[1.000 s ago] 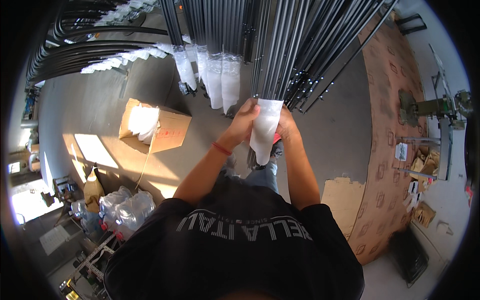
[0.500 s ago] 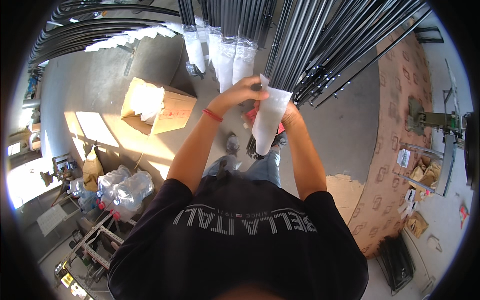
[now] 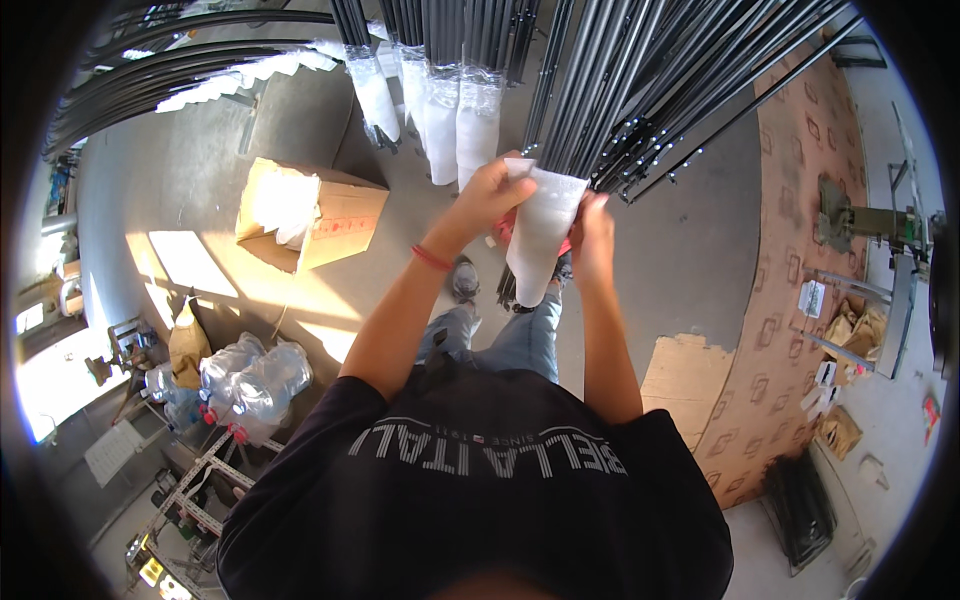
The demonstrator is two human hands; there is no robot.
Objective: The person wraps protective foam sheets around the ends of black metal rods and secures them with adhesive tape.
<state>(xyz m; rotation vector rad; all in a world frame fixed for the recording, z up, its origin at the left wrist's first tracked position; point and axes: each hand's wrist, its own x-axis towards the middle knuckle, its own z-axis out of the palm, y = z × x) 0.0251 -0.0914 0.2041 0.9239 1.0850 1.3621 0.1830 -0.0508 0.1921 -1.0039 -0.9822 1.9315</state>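
Note:
A white foam sheet (image 3: 545, 225) hangs wrapped part-way round the lower end of a bundle of black rods (image 3: 600, 90). My left hand (image 3: 490, 200) is closed on the sheet's upper left corner, pinching it between thumb and fingers. At the sheet's right edge my right hand (image 3: 593, 235) is closed, its fingers partly hidden and the thumb side up. Below the sheet, dark rod tips (image 3: 507, 287) show near my shoes. Something red (image 3: 506, 232) is partly hidden behind the sheet.
Several rod bundles with white-wrapped ends (image 3: 441, 130) stand ahead. An open cardboard box (image 3: 345, 225) holding white material sits on the floor at left. Clear plastic bottles (image 3: 260, 380) are at lower left, and a patterned brown covering (image 3: 775, 300) runs along the right.
My right hand has shifted outward and up along the sheet's right edge, so more of it shows. My left hand still pinches the corner, and the sheet's lower end is slightly higher.

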